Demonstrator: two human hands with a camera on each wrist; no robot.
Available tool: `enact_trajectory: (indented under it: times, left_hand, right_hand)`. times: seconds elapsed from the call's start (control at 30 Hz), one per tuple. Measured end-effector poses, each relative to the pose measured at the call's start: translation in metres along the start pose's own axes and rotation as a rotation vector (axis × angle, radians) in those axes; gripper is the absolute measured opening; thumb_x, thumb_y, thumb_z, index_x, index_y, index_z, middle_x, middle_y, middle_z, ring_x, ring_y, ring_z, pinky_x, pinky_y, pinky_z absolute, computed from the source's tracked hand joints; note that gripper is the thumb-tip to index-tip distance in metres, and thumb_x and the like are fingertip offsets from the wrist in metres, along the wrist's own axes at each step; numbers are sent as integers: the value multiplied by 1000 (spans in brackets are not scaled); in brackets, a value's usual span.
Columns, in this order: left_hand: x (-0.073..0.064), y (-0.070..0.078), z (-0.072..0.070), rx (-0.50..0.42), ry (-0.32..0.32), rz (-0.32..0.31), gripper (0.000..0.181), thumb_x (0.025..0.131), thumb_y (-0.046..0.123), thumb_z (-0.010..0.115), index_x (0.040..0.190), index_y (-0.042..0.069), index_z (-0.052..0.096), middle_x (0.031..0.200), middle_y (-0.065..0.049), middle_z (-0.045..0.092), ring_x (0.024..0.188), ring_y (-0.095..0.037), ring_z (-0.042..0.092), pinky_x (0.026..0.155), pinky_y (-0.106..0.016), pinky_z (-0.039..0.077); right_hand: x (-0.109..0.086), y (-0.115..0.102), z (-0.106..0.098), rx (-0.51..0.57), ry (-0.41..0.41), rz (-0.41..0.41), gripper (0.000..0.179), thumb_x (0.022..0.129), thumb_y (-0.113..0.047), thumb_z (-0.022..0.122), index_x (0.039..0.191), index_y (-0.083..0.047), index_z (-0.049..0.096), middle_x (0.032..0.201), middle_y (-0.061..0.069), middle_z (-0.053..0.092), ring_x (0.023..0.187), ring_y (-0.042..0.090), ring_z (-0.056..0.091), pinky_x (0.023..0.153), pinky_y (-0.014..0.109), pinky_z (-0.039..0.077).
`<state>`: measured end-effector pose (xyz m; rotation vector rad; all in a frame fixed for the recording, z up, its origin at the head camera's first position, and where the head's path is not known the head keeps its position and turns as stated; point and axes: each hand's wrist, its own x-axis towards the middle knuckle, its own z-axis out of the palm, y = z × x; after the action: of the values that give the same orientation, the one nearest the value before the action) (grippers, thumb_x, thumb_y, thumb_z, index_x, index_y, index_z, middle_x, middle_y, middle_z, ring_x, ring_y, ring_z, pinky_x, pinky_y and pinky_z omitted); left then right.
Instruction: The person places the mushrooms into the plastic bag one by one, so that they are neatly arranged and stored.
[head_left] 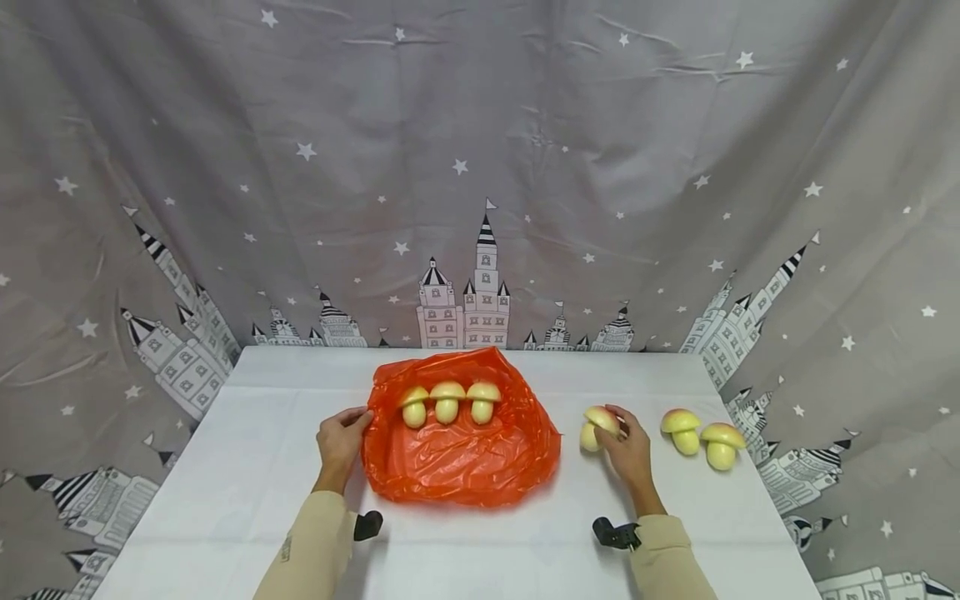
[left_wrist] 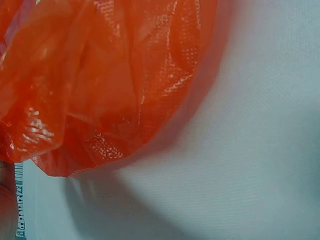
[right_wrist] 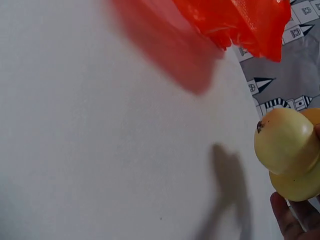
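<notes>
A red plastic bag (head_left: 457, 467) lies spread on the table with its mouth held wide. Three yellow toy mushrooms (head_left: 447, 410) sit in a row inside it, toward the back. My left hand (head_left: 342, 437) pinches the bag's left rim; in the left wrist view only a bit of finger (left_wrist: 7, 210) shows beneath the red film. Right of the bag, my right hand (head_left: 628, 446) grips another toy mushroom (head_left: 590, 437) by its cap. In the right wrist view that mushroom's rounded stem (right_wrist: 282, 140) points toward the bag, above its shadow on the table.
Two more toy mushrooms (head_left: 722, 446) with reddish-yellow caps rest side by side at the table's right. The white table (head_left: 480, 558) ends at a grey curtain (head_left: 570, 208) printed with castles and stars. Small dark cameras (head_left: 617, 533) are strapped at both wrists.
</notes>
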<state>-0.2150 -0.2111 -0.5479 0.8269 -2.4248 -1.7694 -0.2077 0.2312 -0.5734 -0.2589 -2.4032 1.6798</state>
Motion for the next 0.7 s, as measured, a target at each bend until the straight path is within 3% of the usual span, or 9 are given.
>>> enact_trajectory:
  times: [0.7]
  left_hand:
    - [2,-1,-4,-8,-1,23,35,99,22,56,126,0,60,126,-23,57,112,-34,55,100,-43,46]
  right_hand:
    - [3,-27,13,-27,-136,-19,46,86,-10,70,129,-3,57,131,17,56,117,33,53,94,42,50]
